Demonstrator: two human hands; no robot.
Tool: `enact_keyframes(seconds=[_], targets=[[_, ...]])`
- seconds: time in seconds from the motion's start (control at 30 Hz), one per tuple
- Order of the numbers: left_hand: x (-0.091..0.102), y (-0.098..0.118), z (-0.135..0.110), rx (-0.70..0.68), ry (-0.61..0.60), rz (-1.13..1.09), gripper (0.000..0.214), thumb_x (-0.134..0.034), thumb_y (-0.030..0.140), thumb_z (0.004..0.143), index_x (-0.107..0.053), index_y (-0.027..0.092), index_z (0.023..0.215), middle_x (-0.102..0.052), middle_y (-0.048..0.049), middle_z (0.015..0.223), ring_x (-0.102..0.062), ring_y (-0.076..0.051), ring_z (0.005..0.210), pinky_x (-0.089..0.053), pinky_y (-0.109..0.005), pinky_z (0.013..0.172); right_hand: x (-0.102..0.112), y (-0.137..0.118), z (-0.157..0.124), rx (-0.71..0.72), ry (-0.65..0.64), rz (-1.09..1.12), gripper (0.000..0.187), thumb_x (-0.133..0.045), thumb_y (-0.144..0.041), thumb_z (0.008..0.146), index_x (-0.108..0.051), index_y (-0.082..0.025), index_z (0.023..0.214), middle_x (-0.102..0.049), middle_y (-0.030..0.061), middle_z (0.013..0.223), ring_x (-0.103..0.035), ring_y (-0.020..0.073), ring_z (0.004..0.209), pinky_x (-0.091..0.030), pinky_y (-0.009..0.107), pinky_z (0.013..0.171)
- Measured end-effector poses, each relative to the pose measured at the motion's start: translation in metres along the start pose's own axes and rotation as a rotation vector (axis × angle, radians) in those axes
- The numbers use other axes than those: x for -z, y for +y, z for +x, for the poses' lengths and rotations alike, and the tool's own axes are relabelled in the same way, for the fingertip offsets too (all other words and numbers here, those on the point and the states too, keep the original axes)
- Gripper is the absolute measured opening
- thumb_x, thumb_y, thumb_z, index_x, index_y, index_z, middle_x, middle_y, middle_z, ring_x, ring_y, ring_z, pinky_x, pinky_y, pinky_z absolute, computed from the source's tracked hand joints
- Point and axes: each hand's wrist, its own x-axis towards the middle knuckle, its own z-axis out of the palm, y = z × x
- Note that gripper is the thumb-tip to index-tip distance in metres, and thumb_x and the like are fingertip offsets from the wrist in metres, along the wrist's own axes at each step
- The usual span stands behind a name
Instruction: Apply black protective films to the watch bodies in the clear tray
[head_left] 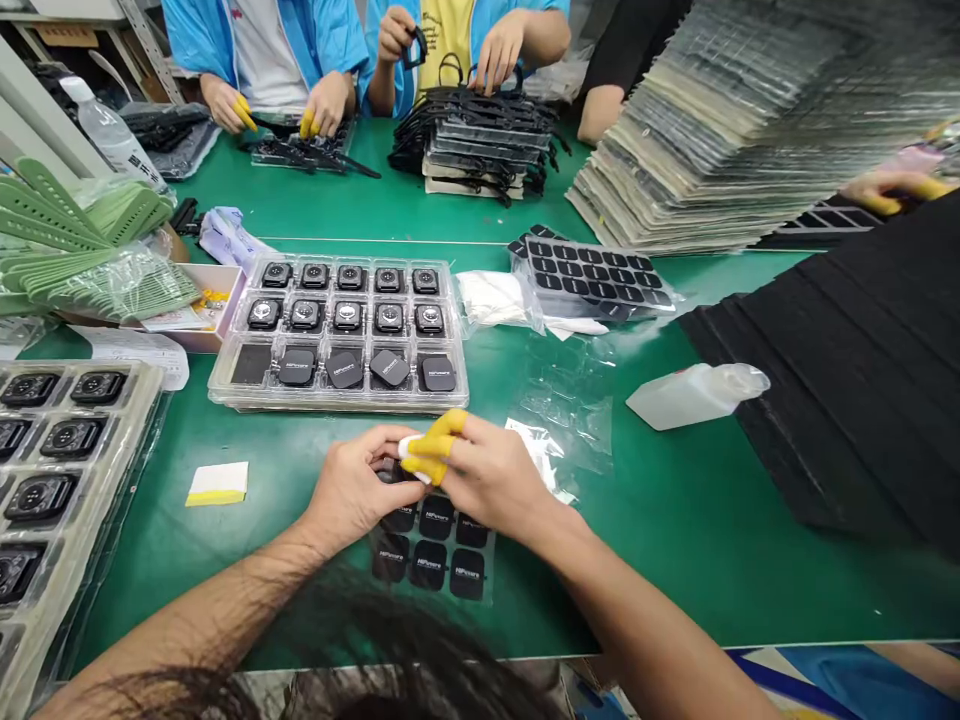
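My left hand (358, 488) and my right hand (484, 470) meet low in the middle over the green table (675, 500). The right thumb and forefinger wear yellow finger cots and pinch a small white piece against the left fingertips; what the left fingers grip behind it is hidden. Under both hands lies a clear sheet of black square stickers (435, 545) with white print. Just beyond stands a clear tray (337, 330) holding two rows of smartwatch bodies and a front row of black squares.
A second tray of watch bodies (52, 470) lies at the left. A yellow-white pad (217, 483), a white bottle (694, 393), clear bags (570, 400), black foam sheets (862, 370), stacked trays (735, 120) and green straps (82, 240) surround the spot. Other people's hands work across the table.
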Motion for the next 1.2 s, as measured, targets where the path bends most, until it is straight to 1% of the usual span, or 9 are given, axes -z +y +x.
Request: enact_keyframes(seconds=[0.07, 0.2, 0.53, 0.67, 0.8, 0.9, 1.0, 1.13, 1.2], targets=[[0.0, 0.001, -0.001, 0.005, 0.022, 0.028, 0.046, -0.09, 0.021, 0.07, -0.081, 0.017, 0.114, -0.086, -0.0017, 0.088, -0.084, -0.021, 0.085, -0.07, -0.032, 0.086, -0.002, 0.001, 0.0, 0.023, 0.05, -0.071, 0.014, -0.071, -0.016, 0.1, -0.082, -0.023, 0.107, -0.074, 0.0066, 0.093, -0.07, 0.0178, 0.078, -0.054, 0.028, 0.066], [-0.002, 0.001, -0.004, -0.036, -0.001, 0.118, 0.047, -0.085, 0.014, 0.068, -0.083, 0.016, 0.115, -0.087, -0.0021, 0.093, -0.083, -0.019, 0.082, -0.068, -0.029, 0.084, -0.004, 0.004, 0.003, 0.12, -0.019, 0.072, 0.018, -0.068, -0.012, 0.1, -0.08, -0.022, 0.107, -0.074, 0.0054, 0.096, -0.071, 0.0164, 0.081, -0.057, 0.027, 0.07], [-0.003, -0.003, -0.003, 0.001, 0.056, 0.076, 0.046, -0.091, 0.026, 0.068, -0.084, 0.02, 0.113, -0.088, -0.0024, 0.096, -0.085, -0.023, 0.089, -0.07, -0.034, 0.09, -0.013, -0.001, 0.003, 0.006, 0.074, -0.105, 0.017, -0.066, -0.027, 0.107, -0.082, -0.024, 0.107, -0.075, 0.0071, 0.095, -0.07, 0.02, 0.083, -0.058, 0.032, 0.069], [-0.003, -0.003, -0.002, -0.009, 0.073, 0.0, 0.047, -0.088, 0.023, 0.066, -0.084, 0.019, 0.113, -0.088, -0.0037, 0.094, -0.086, -0.024, 0.088, -0.072, -0.033, 0.089, -0.019, 0.0, 0.007, 0.043, 0.059, -0.092, 0.024, -0.059, -0.032, 0.11, -0.081, -0.026, 0.103, -0.074, 0.0052, 0.091, -0.069, 0.0191, 0.083, -0.059, 0.031, 0.07], [-0.004, -0.002, -0.003, -0.034, 0.114, -0.009, 0.047, -0.094, 0.028, 0.068, -0.084, 0.019, 0.112, -0.088, -0.0046, 0.092, -0.087, -0.025, 0.086, -0.073, -0.033, 0.086, 0.0, 0.015, -0.005, -0.198, 0.116, -0.271, 0.023, -0.062, -0.036, 0.108, -0.082, -0.025, 0.106, -0.076, 0.0091, 0.1, -0.068, 0.0248, 0.096, -0.062, 0.039, 0.083], [-0.004, -0.002, -0.006, -0.183, 0.175, 0.086, 0.04, -0.094, 0.025, 0.072, -0.085, 0.021, 0.11, -0.089, -0.003, 0.094, -0.086, -0.022, 0.08, -0.074, -0.03, 0.081, 0.025, 0.02, -0.031, -0.311, 0.174, -0.193, 0.027, -0.069, -0.042, 0.103, -0.077, -0.028, 0.124, -0.075, 0.0121, 0.124, -0.068, 0.0329, 0.113, -0.062, 0.051, 0.096], [-0.003, -0.004, -0.009, -0.435, 0.144, 0.232, 0.029, -0.09, 0.019, 0.082, -0.085, 0.022, 0.11, -0.089, -0.0024, 0.103, -0.086, -0.019, 0.083, -0.073, -0.027, 0.082, 0.039, 0.011, -0.046, -0.308, 0.111, 0.029, 0.045, -0.076, -0.041, 0.1, -0.067, -0.034, 0.143, -0.074, 0.0104, 0.137, -0.07, 0.0343, 0.125, -0.062, 0.053, 0.104], [0.004, -0.007, -0.01, -0.839, -0.032, 0.363, 0.038, -0.079, 0.007, 0.094, -0.08, 0.026, 0.127, -0.088, -0.0017, 0.115, -0.087, -0.018, 0.097, -0.071, -0.024, 0.094, 0.033, -0.002, -0.028, -0.245, 0.021, 0.13, 0.032, -0.076, -0.031, 0.101, -0.072, -0.028, 0.133, -0.08, 0.0094, 0.128, -0.075, 0.0319, 0.121, -0.061, 0.053, 0.105], [0.009, -0.008, -0.009, -0.955, -0.071, 0.4, 0.043, -0.073, 0.006, 0.098, -0.076, 0.027, 0.136, -0.087, -0.0032, 0.119, -0.086, -0.018, 0.103, -0.069, -0.025, 0.096, 0.03, -0.004, -0.013, -0.193, -0.052, 0.175, 0.021, -0.074, -0.027, 0.101, -0.077, -0.024, 0.121, -0.083, 0.0077, 0.118, -0.079, 0.0283, 0.109, -0.063, 0.049, 0.097]])
